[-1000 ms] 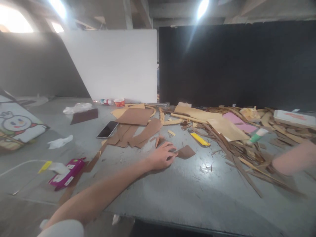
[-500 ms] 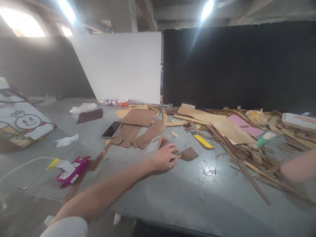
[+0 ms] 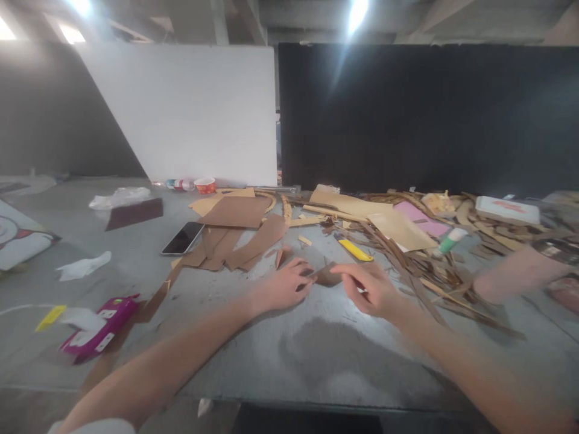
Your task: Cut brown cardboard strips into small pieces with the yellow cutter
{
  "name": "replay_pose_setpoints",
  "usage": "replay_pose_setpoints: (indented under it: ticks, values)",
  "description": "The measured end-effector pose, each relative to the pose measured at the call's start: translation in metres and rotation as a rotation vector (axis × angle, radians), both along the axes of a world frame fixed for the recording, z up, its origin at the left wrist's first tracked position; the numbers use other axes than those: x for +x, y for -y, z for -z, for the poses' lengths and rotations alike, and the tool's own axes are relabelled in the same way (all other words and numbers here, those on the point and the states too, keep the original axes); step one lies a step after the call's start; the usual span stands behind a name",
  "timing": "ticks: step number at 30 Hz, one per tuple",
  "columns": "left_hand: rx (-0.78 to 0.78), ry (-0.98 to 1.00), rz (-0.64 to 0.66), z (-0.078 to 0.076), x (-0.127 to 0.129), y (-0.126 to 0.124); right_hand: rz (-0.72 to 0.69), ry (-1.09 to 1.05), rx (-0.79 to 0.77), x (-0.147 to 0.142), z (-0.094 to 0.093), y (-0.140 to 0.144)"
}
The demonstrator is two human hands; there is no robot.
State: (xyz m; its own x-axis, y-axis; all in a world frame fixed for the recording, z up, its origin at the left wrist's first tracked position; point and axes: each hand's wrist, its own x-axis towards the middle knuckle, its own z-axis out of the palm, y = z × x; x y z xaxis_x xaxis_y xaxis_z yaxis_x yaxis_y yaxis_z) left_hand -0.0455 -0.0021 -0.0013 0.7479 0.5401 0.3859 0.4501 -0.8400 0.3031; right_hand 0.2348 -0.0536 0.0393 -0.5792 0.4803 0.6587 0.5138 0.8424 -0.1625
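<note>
A small dark brown cardboard piece [image 3: 326, 275] lies on the grey table [image 3: 325, 355], between my two hands. My left hand [image 3: 284, 286] rests on the table with its fingertips holding the piece's left edge. My right hand [image 3: 370, 287] comes in from the right, thumb and forefinger pinching the piece's right edge. A yellow utility knife [image 3: 355, 250] lies just beyond my right hand.
Brown cardboard sheets [image 3: 239, 212] and a phone [image 3: 183, 237] lie at mid-left, and a magenta box [image 3: 97, 328] near left. Cardboard strips, a pink sheet [image 3: 420, 218], a green-capped glue tube [image 3: 450, 240] and a white box [image 3: 506, 210] crowd the right. Another person's arm [image 3: 515, 274] rests there.
My right hand has come into view and reached the brown piece from the right. My left hand stays on the piece. The camera has turned a little to the right.
</note>
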Motion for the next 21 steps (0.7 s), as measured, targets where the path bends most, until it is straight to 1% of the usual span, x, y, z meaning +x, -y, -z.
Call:
replay_pose_setpoints:
  ticks: [2, 4, 6, 8, 10, 14, 15, 19, 21]
  values:
    - [-0.007, 0.015, 0.005, -0.001, 0.0, 0.0, -0.013, 0.023, -0.009, -0.006, 0.013, -0.016]
    - [-0.016, 0.023, 0.017, -0.001, 0.0, 0.0, 0.018, 0.144, 0.006, -0.009, 0.028, -0.029]
    - [-0.025, 0.019, 0.024, -0.002, -0.001, -0.001, 0.043, 0.259, 0.003, -0.009, 0.042, -0.036]
    - [-0.032, 0.011, 0.021, -0.003, -0.002, -0.001, 0.047, 0.311, -0.016, -0.006, 0.051, -0.038]
    - [-0.043, 0.011, 0.021, -0.003, -0.002, -0.001, 0.05, 0.313, -0.046, -0.003, 0.055, -0.038]
    - [-0.085, 0.036, 0.036, -0.002, -0.001, -0.003, 0.089, 0.304, -0.13, -0.001, 0.057, -0.041]
    - [-0.094, 0.057, 0.018, 0.0, -0.001, -0.004, 0.092, 0.306, -0.147, -0.001, 0.058, -0.042]
    - [-0.079, 0.191, -0.125, 0.007, -0.003, -0.01, 0.092, 0.304, -0.21, -0.001, 0.059, -0.045]
    - [-0.063, 0.222, -0.125, 0.009, -0.004, -0.012, 0.095, 0.294, -0.236, -0.001, 0.06, -0.045]
